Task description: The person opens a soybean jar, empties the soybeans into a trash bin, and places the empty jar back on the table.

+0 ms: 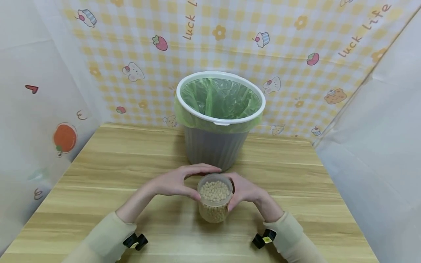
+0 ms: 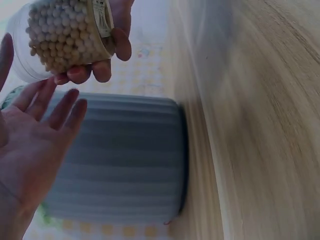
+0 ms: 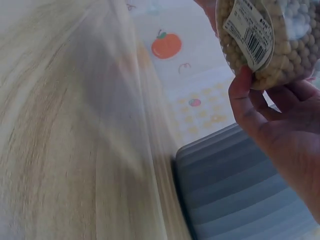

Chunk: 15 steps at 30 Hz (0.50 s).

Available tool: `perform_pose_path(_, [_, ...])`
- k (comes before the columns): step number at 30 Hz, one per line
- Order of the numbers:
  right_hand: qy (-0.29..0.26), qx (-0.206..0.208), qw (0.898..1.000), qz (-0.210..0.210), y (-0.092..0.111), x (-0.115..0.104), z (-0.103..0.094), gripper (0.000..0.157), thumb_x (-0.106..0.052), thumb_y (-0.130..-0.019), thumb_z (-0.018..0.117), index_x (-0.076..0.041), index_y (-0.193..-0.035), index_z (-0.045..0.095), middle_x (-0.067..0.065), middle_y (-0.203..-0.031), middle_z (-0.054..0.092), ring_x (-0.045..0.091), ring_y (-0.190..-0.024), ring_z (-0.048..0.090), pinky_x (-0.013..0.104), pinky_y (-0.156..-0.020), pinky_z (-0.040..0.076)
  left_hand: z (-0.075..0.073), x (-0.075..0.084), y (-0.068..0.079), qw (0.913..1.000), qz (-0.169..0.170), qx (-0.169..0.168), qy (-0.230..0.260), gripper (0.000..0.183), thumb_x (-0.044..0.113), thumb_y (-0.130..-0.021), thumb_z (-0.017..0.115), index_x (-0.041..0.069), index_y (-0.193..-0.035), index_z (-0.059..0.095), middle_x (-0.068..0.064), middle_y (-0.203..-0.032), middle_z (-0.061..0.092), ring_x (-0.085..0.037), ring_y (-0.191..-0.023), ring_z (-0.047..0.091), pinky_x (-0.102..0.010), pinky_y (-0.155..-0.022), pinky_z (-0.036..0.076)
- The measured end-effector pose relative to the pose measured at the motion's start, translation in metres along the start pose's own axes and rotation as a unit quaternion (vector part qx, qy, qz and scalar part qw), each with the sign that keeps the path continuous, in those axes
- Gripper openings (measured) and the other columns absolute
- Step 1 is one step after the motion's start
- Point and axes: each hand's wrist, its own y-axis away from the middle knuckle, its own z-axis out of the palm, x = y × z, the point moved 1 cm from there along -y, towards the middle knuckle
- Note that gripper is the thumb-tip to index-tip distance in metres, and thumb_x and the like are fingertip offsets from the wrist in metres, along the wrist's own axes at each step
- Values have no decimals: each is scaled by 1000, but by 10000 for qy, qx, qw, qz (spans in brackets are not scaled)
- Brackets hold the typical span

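A clear plastic jar (image 1: 214, 210) of small round beige pellets stands upright between the two hands in the head view. My right hand (image 1: 246, 189) holds it from the right, thumb on the near side. In the right wrist view, its fingers (image 3: 247, 102) curl against the jar beside a barcode label (image 3: 250, 32). On the other side, my left hand (image 1: 175, 181) has its thumb at the jar's rim and its fingers stretched out behind. The left wrist view shows that palm (image 2: 30, 145) facing the jar with straight fingers spread near its clear top.
Just behind the hands stands a grey ribbed bin (image 1: 213, 146) with a white rim and a green liner (image 1: 227, 98). Beneath is a wood-grain table (image 1: 138, 160). A yellow checked cloth (image 1: 210, 54) hangs at the back, with pale sheets at both sides.
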Motion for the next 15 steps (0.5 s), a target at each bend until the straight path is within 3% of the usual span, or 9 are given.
perform_pose_path(3, [135, -8, 9999, 12, -1, 1, 2, 89, -49, -59, 84, -5, -129, 51, 10, -122, 62, 14, -112, 58, 32, -100, 46, 3, -1, -4, 9998, 30, -218, 26, 86, 32, -74, 78, 32, -146, 31, 16, -151, 32, -9, -140, 30, -45, -113, 30])
perform_pose_path(7, [741, 363, 9965, 137, -1, 1, 3, 84, -45, -61, 85, -10, -129, 51, 9, -122, 62, 14, -111, 58, 31, -97, 48, 7, 1, -5, 9999, 6, -76, -139, 92, 36, -71, 80, 32, -147, 28, 16, -152, 30, -10, -141, 28, -46, -114, 28])
perform_pose_path(12, [1572, 1258, 9785, 458, -1, -3, 9, 83, -31, -59, 88, -21, -132, 49, -1, -123, 61, 12, -110, 57, 30, -92, 50, 14, 0, -6, 9960, -305, 578, -613, 96, 49, -67, 80, 35, -146, 27, 19, -149, 30, -9, -139, 31, -47, -111, 33])
perform_pose_path(15, [2165, 1874, 9565, 563, -5, -4, 16, 85, -36, -57, 89, -28, -132, 49, -7, -123, 59, 11, -109, 56, 29, -89, 51, 19, 0, -5, 9860, -473, 1211, -1041, 97, 55, -65, 78, 32, -145, 29, 17, -147, 33, -10, -136, 36, -45, -108, 37])
